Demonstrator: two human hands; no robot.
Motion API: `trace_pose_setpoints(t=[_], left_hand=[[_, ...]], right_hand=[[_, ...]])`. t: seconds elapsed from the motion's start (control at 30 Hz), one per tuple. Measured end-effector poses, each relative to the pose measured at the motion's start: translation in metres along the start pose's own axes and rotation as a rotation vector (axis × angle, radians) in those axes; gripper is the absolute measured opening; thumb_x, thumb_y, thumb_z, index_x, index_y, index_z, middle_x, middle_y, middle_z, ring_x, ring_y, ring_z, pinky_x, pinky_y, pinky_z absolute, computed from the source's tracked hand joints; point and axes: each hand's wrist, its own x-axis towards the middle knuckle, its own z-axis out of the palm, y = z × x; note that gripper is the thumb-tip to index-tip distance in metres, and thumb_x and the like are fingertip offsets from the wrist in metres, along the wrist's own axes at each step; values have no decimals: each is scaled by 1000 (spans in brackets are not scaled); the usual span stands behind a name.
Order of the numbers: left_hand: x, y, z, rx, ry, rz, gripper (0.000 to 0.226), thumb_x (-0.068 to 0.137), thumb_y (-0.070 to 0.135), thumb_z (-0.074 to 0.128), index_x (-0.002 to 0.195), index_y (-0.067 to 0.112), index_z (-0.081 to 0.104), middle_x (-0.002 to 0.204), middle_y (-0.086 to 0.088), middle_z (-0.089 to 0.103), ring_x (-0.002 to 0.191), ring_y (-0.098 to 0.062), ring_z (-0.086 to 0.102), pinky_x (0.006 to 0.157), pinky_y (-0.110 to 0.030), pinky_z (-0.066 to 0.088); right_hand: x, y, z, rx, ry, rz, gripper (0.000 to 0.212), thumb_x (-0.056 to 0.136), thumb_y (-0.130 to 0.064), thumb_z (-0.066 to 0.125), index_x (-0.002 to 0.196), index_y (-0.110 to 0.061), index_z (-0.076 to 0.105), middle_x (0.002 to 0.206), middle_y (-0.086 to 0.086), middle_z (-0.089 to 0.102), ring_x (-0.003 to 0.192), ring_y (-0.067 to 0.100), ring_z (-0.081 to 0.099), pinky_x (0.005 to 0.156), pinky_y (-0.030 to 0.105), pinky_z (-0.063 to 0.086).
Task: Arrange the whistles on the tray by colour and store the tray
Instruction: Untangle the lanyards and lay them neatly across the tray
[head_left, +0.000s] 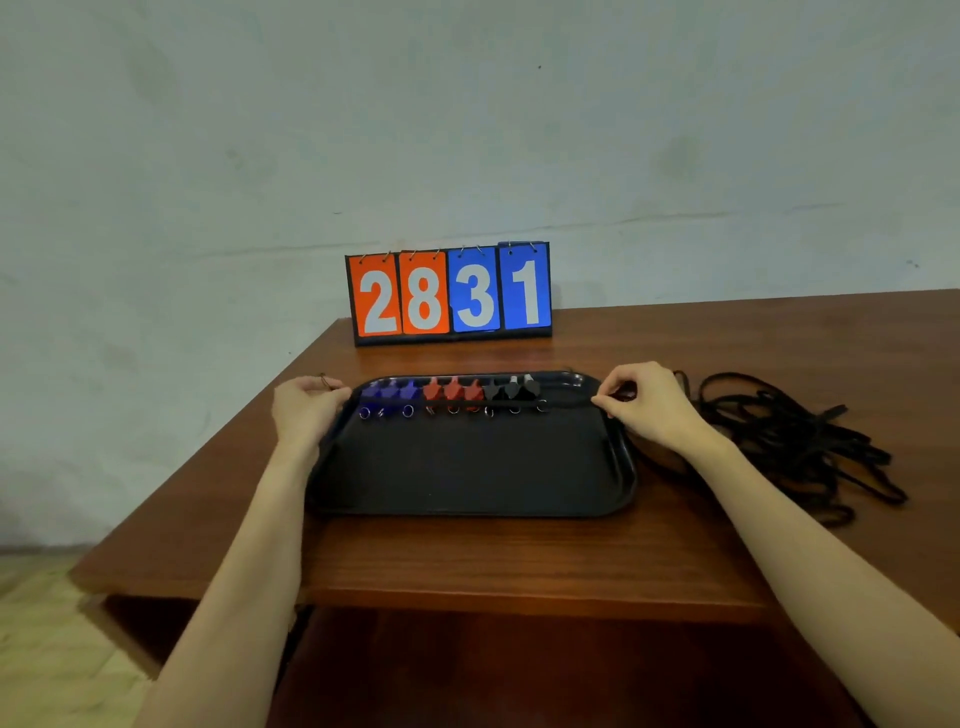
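Black tray (467, 467) lying flat on the brown wooden worktop (519, 561), long side toward the person. Along the far edge of the tray, one row of nine whistles: three blue whistles (388, 391) at the left end of the tray, three red whistles (453, 389) in the middle, three black whistles (511, 388) toward the right end, each with a small metal ring on the near side. Across the row, a thin dark cord (563, 402) stretched from one side of the tray to the other, seemingly passing along the whistles. Left hand (306, 410) at the left rim of the tray, fingers curled, pinching what looks like the left end of the cord. Right hand (644, 402) at the right rim of the tray, thumb and fingertips pinching the right end of the cord. Both forearms bare, reaching over the near edge of the worktop on either side of the tray. To the right of the tray, beyond the right hand, a loose heap of black lanyards (795, 441) on the worktop. Behind the tray, near the wall, a flip scoreboard (449, 293) standing upright, showing 28 on orange cards and 31 on blue cards. Pale wall (467, 130) behind the scoreboard.
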Motion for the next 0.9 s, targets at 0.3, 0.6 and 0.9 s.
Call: trace_pose_setpoints(t=[0.3, 0.6, 0.9], left_hand=[[5, -11, -6, 292, 17, 73, 10, 81, 14, 73, 89, 9, 75, 102, -7, 69, 104, -23, 59, 87, -37, 47], [1, -15, -6, 465, -7, 106, 7, 75, 16, 77, 81, 14, 74, 90, -8, 71, 88, -26, 63, 82, -40, 54], [-3, -13, -3, 527, 28, 92, 55, 73, 18, 82, 115, 5, 49, 113, -17, 59, 103, -33, 59, 74, -37, 48]], right_hand=[[3, 2, 5, -69, -50, -9, 9, 88, -14, 64, 89, -16, 73, 93, -3, 69, 90, 10, 60, 88, 27, 48], [4, 2, 8, -147, -38, -14, 15, 80, -17, 72, 71, -25, 64, 82, -3, 68, 82, 16, 64, 77, 31, 52], [3, 1, 9, -234, -55, -10, 7, 82, -19, 72, 77, -22, 68, 90, -1, 56, 85, 17, 53, 76, 30, 44]])
